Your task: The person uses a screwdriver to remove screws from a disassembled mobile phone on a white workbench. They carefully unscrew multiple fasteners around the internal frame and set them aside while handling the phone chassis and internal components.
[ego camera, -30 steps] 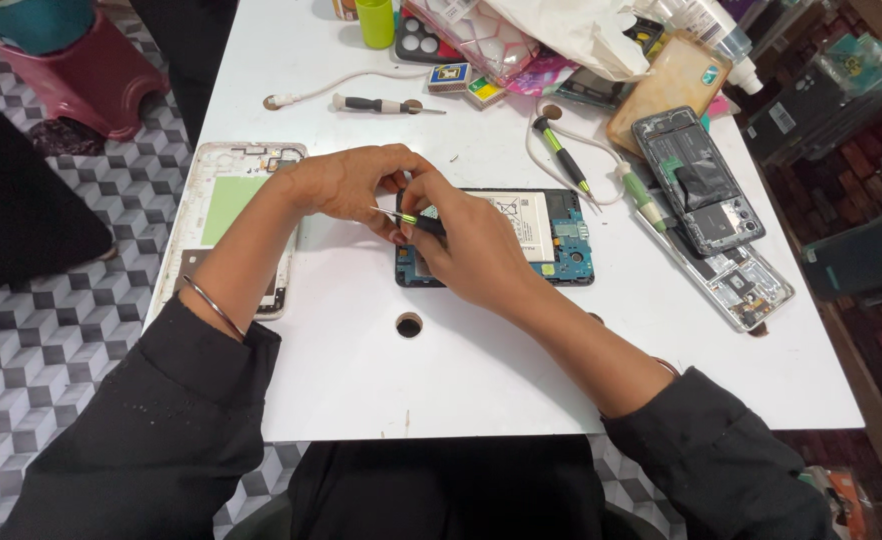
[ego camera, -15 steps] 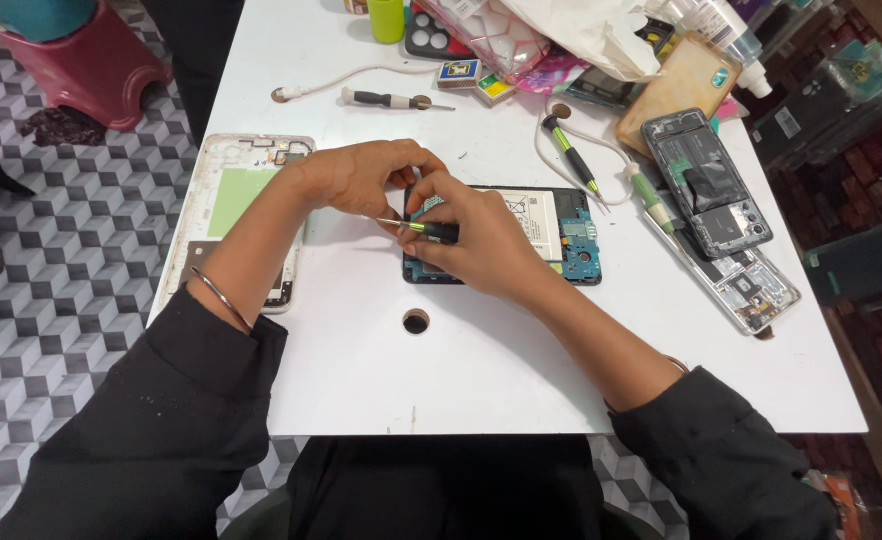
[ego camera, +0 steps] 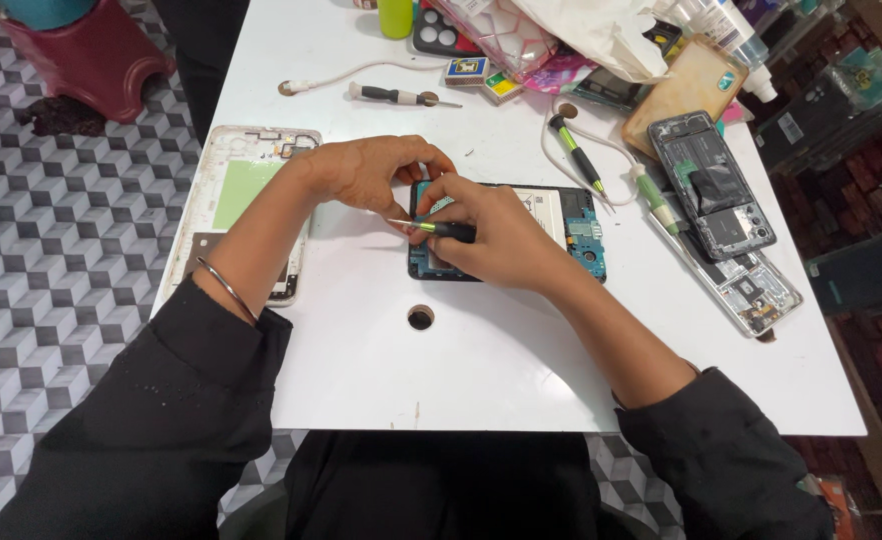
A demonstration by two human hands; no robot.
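I judge the opened phone [ego camera: 561, 225] light but fragile, so my left hand [ego camera: 366, 175] fingers press its edge while my right hand [ego camera: 501, 235] fingers clamp the small screwdriver [ego camera: 441, 229].

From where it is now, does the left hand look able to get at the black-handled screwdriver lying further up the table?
Probably yes: the left hand sits just below the black-handled screwdriver, with only bare white table between them.

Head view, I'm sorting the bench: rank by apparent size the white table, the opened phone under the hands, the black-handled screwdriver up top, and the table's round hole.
1. White table
2. Opened phone
3. Black-handled screwdriver
4. Round hole
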